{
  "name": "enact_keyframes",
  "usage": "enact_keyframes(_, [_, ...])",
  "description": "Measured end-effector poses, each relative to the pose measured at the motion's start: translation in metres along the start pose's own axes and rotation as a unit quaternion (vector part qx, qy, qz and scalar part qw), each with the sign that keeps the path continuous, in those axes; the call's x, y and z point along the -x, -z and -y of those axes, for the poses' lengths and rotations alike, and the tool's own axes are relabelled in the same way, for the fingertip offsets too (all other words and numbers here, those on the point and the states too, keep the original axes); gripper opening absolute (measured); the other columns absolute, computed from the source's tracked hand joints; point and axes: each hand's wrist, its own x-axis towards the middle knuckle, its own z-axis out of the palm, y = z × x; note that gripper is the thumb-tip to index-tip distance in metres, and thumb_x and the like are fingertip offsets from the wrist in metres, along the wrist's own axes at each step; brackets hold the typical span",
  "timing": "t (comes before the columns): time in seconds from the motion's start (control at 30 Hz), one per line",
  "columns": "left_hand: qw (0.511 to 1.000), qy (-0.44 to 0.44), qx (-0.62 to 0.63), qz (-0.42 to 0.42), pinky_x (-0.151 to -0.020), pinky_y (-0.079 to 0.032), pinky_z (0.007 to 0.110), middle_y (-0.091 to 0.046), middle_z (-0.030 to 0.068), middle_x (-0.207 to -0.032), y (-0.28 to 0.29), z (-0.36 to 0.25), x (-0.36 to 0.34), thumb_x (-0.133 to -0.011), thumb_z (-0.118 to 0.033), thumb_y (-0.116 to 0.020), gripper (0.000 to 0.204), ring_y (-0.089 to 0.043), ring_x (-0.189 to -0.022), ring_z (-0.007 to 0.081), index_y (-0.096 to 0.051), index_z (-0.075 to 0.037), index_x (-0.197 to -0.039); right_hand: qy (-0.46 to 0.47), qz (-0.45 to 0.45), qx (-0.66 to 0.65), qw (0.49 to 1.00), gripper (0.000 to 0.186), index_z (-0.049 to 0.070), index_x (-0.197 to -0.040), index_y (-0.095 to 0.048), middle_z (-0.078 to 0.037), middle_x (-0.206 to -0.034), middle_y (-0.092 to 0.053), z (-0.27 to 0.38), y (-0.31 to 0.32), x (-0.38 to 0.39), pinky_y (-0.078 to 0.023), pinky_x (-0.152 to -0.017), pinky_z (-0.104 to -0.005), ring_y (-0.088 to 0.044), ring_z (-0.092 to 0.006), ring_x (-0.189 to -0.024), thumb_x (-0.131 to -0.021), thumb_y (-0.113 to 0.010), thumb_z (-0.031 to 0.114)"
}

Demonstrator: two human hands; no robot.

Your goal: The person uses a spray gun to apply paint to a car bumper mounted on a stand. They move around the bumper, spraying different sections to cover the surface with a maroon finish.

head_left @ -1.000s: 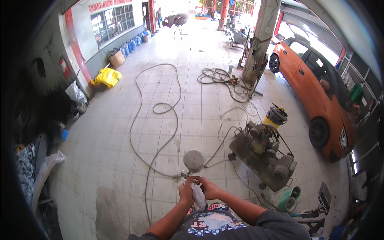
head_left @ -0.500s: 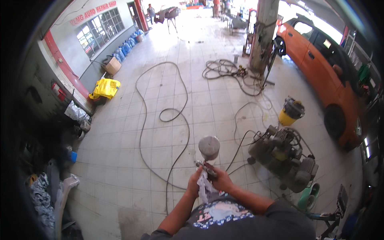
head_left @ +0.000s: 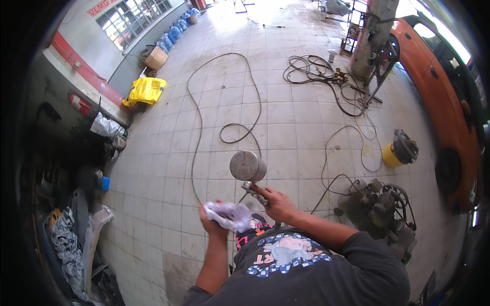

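In my right hand (head_left: pixel 280 205) is a spray gun (head_left: pixel 255 192), gripped by its handle with my fingers wrapped round it. Its round grey metal cup (head_left: pixel 247 166) sits on top, with the lid facing up. My left hand (head_left: pixel 210 223) is to the left of the gun, apart from it, closed on a crumpled whitish rag (head_left: pixel 230 216). Most of the left fingers are covered by the rag. Behind my hands, a thin dark hose (head_left: pixel 196 148) runs in loops over the floor; where its near end goes is hidden.
To the right stand an air compressor (head_left: pixel 380 206) and a yellow-and-black canister (head_left: pixel 399 151). Farther off are coiled hoses (head_left: pixel 311 71), a pillar (head_left: pixel 371 48) and an orange car (head_left: pixel 434 86). Along the left wall lie a yellow cover (head_left: pixel 146 91), a cardboard box (head_left: pixel 155 57) and crumpled silvery sheeting (head_left: pixel 70 250).
My left hand has come away from the spray gun and moved left with the rag. The gun stays in my right hand. My view has dipped and shifted left.
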Motion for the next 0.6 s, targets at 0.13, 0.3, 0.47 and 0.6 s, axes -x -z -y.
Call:
enact_keyframes(0.13, [0.985,-0.124,0.030,0.113,-0.099,-0.051,0.048,-0.066,0.0156,-0.118,-0.118,-0.099,-0.091,-0.100,-0.053,-0.039,0.064,-0.064,-0.107,0.0294,-0.061,0.003,-0.122,-0.009,0.034,0.098,0.995,0.079,0.033,-0.156,-0.039,-0.015,-0.106,-0.059,-0.011,0.007,-0.079,-0.054,-0.079,-0.0500,-0.066,-0.0391,-0.090,-0.085,-0.064,0.011])
enact_keyframes(0.3, [0.858,-0.165,-0.350,0.337,-0.113,-0.037,0.038,-0.059,0.0179,-0.140,-0.206,-0.136,-0.179,-0.109,-0.033,-0.035,0.052,-0.056,-0.129,0.0266,-0.051,0.002,-0.144,0.002,0.048,0.117,0.992,0.078,0.035,-0.155,-0.039,-0.015,-0.106,-0.059,0.016,0.004,-0.186,-0.054,-0.077,-0.0498,-0.066,-0.0392,-0.089,-0.085,-0.061,0.009])
enact_keyframes(0.47, [0.585,-0.346,-0.608,0.410,-0.117,-0.030,0.044,-0.056,0.0209,-0.145,-0.268,-0.203,-0.217,-0.102,-0.033,-0.054,0.053,-0.052,-0.134,0.0362,-0.055,0.000,-0.142,-0.032,0.019,0.106,0.994,0.082,0.036,-0.156,-0.039,-0.014,-0.104,-0.059,0.025,0.000,-0.279,-0.054,-0.077,-0.0505,-0.066,-0.0383,-0.089,-0.083,-0.057,0.003])
enact_keyframes(0.6, [0.517,-0.358,-0.647,0.432,-0.114,-0.031,0.042,-0.057,0.0197,-0.144,-0.290,-0.229,-0.276,-0.084,-0.052,-0.076,0.070,-0.050,-0.135,0.0354,-0.066,-0.002,-0.131,-0.006,0.008,0.080,0.997,0.080,0.035,-0.154,-0.043,-0.014,-0.102,-0.059,0.016,-0.006,-0.318,-0.053,-0.075,-0.0516,-0.066,-0.0390,-0.084,-0.082,-0.055,0.001])
